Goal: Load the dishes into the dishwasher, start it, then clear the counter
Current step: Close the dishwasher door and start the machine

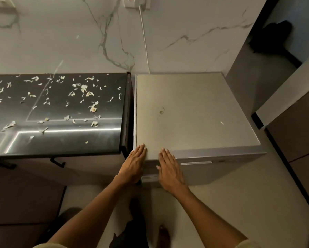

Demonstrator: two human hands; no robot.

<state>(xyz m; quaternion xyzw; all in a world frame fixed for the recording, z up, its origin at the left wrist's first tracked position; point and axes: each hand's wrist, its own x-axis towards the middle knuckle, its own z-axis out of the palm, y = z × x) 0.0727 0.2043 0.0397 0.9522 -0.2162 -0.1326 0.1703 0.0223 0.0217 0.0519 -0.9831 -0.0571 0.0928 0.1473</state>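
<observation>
Both hands, left hand [134,161] and right hand [169,167], lie flat with fingers [165,154] straight, gripping nothing, on the front top edge of the dishwasher [191,111] beside the scrap-littered surface [60,140]; it's probably a heavy, stiff, slick metal box, so I'd go for the front handle [196,163].

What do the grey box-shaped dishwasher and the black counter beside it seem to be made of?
The grey box-shaped dishwasher looks like brushed metal, or paint imitating it: matt sheen, faint streaks. The black counter looks like polished stone or glass: it mirrors bright light strips sharply. Neither can be told for certain.
</observation>
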